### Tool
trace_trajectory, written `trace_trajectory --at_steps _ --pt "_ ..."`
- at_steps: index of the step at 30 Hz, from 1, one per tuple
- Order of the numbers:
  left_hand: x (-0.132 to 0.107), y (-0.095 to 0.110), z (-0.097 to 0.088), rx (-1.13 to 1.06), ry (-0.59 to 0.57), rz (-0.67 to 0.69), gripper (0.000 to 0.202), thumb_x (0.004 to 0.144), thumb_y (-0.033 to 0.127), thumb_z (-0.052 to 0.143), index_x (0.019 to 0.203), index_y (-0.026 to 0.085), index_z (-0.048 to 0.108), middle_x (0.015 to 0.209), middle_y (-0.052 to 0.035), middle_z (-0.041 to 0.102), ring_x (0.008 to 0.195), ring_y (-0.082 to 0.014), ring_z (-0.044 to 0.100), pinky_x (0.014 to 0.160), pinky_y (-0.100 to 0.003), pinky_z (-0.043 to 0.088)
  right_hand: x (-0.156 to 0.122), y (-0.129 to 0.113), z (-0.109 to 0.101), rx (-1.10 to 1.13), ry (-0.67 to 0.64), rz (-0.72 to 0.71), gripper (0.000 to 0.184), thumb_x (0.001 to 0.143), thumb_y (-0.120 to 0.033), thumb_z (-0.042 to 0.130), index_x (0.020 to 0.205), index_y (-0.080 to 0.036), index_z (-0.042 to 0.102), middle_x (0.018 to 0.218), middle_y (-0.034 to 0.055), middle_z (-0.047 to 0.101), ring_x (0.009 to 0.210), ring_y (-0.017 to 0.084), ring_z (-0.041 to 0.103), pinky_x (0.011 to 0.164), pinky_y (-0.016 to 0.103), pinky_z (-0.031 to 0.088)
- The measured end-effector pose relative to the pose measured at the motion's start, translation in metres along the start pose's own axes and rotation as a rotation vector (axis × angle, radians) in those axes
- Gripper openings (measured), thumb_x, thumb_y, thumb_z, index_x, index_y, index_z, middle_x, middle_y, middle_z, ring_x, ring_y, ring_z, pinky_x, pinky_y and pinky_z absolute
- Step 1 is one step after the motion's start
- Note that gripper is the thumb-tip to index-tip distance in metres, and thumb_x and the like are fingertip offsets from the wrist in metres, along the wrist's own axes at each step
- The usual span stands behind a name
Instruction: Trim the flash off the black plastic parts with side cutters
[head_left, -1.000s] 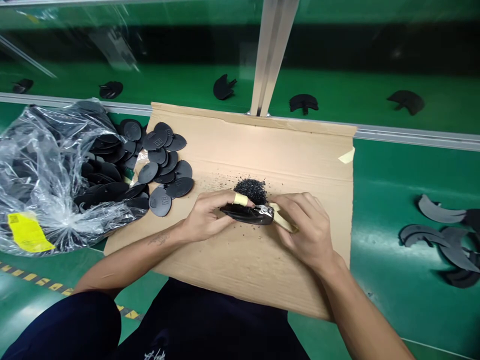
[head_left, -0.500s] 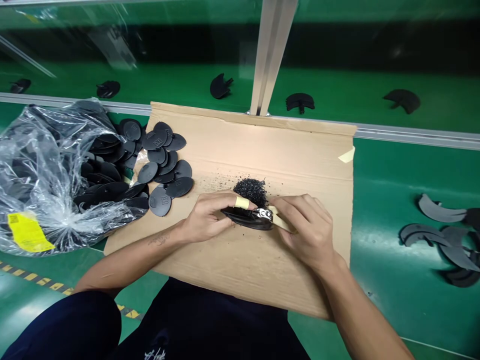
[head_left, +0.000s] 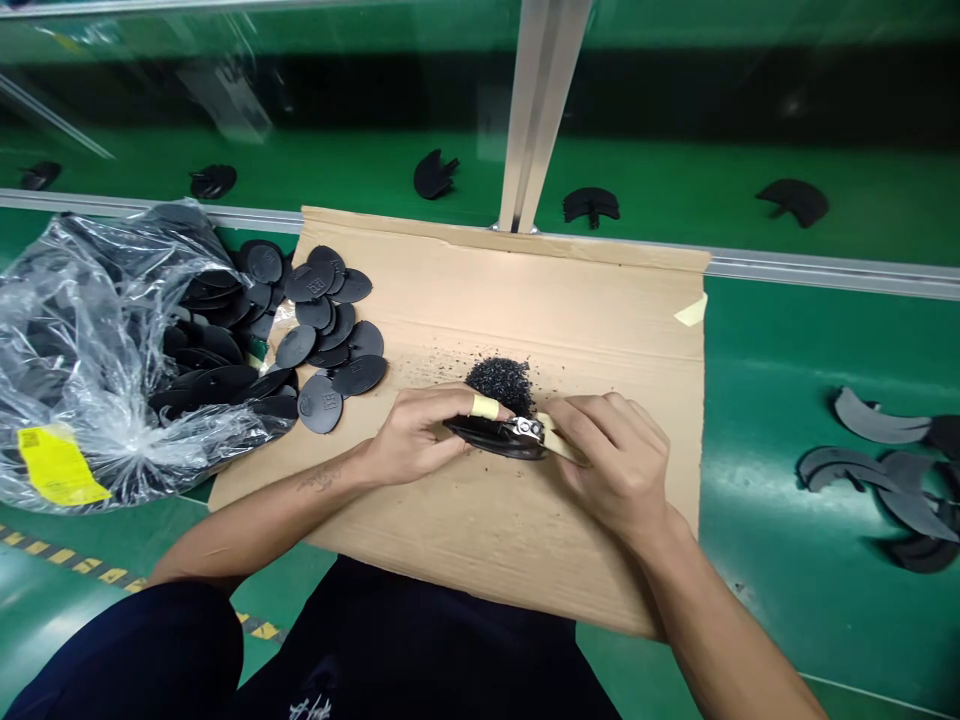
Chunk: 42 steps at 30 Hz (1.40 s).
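A thin black piece [head_left: 491,438] is up in front of the person, over the middle of the brown cardboard [head_left: 450,540]. The left hand [head_left: 420,430] pinches it tight from the left side. Pale yellow tape [head_left: 484,406] is wrapped around one finger of that hand. The right hand [head_left: 615,450] squeezes a small hand tool [head_left: 559,441] with pale yellow handles. Its silver end is at the right end of the black piece. It is too small to tell if the tool's tips are open or closed.

Just past the hands, on the far side, sits a little heap of black bits [head_left: 499,380]. Tiny crumbs are spread around it. To the left, flat black discs [head_left: 360,375] lie on the cardboard, some on top of others. Farther left is a big clear plastic bag [head_left: 97,330] with lots more black discs in it and a bright yellow label [head_left: 60,465] on its near side.

On the right, curved black pieces [head_left: 885,415] lie together on the green table [head_left: 780,350]. At the far side, a metal post [head_left: 544,110] stands up. More black pieces [head_left: 591,205] lie in a row past the metal rail [head_left: 825,275].
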<state>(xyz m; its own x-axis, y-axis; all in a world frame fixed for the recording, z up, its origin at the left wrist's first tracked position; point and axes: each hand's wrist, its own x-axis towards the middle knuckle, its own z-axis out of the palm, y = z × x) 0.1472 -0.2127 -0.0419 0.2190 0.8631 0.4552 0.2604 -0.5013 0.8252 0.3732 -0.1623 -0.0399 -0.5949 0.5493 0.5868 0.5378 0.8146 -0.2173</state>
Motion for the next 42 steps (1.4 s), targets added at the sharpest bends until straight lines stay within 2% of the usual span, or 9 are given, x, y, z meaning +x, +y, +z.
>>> trace_trajectory --at_steps 8,15,20,28,34,42 --pt "-0.0001 -0.0019 0.0009 0.016 0.014 0.016 0.024 0.088 0.012 0.071 0.112 0.013 0.071 0.099 -0.0107 0.077 0.091 -0.0155 0.073 0.08 -0.025 0.059 0.0011 -0.0022 -0.0009 -0.071 0.047 -0.021 0.003 0.091 -0.015 0.068 0.092 -0.017 0.066 0.071 0.0006 0.067 0.061 0.013 0.047 0.06 0.029 0.033" --pt "0.0009 -0.0021 0.0017 -0.001 0.024 0.022 0.019 0.09 0.014 0.069 0.108 0.015 0.073 0.095 -0.0095 0.077 0.088 -0.0154 0.073 0.078 -0.026 0.059 0.0005 -0.0018 -0.0008 -0.014 0.0 0.014 0.004 0.093 -0.016 0.065 0.095 -0.017 0.068 0.077 0.0027 0.068 0.068 0.014 0.052 0.061 0.03 0.035" --pt "0.0005 -0.0017 0.0015 -0.005 0.024 0.017 0.018 0.09 0.015 0.07 0.107 0.014 0.073 0.094 -0.0099 0.077 0.086 -0.0149 0.073 0.076 -0.025 0.06 0.0018 -0.0027 -0.0022 -0.063 -0.012 0.007 0.007 0.094 -0.015 0.062 0.095 -0.02 0.068 0.075 0.0023 0.068 0.066 0.014 0.05 0.061 0.031 0.036" --pt "-0.0032 -0.0037 0.0005 0.025 -0.015 0.023 0.018 0.09 0.017 0.071 0.107 0.016 0.073 0.097 -0.01 0.077 0.09 -0.0168 0.074 0.078 -0.027 0.061 0.0024 -0.0068 -0.0038 -0.069 0.006 -0.024 0.009 0.091 -0.01 0.066 0.092 -0.018 0.067 0.073 0.002 0.067 0.065 0.014 0.048 0.06 0.031 0.033" --pt "-0.0031 -0.0034 0.0011 0.017 0.024 0.028 0.016 0.089 0.02 0.071 0.105 0.015 0.074 0.092 -0.0095 0.077 0.084 -0.0154 0.074 0.073 -0.024 0.06 0.0034 -0.0066 -0.0048 -0.062 -0.016 -0.005 0.005 0.094 -0.015 0.063 0.093 -0.019 0.066 0.073 0.0023 0.065 0.064 0.014 0.046 0.06 0.03 0.033" --pt "-0.0021 -0.0014 0.0021 0.011 0.003 0.072 0.018 0.087 0.013 0.073 0.106 0.015 0.073 0.093 -0.0093 0.078 0.086 -0.0161 0.074 0.076 -0.025 0.06 0.003 -0.0073 -0.0074 -0.105 0.013 -0.038 0.009 0.09 -0.01 0.067 0.088 -0.018 0.067 0.067 -0.0009 0.064 0.058 0.011 0.047 0.055 0.029 0.034"
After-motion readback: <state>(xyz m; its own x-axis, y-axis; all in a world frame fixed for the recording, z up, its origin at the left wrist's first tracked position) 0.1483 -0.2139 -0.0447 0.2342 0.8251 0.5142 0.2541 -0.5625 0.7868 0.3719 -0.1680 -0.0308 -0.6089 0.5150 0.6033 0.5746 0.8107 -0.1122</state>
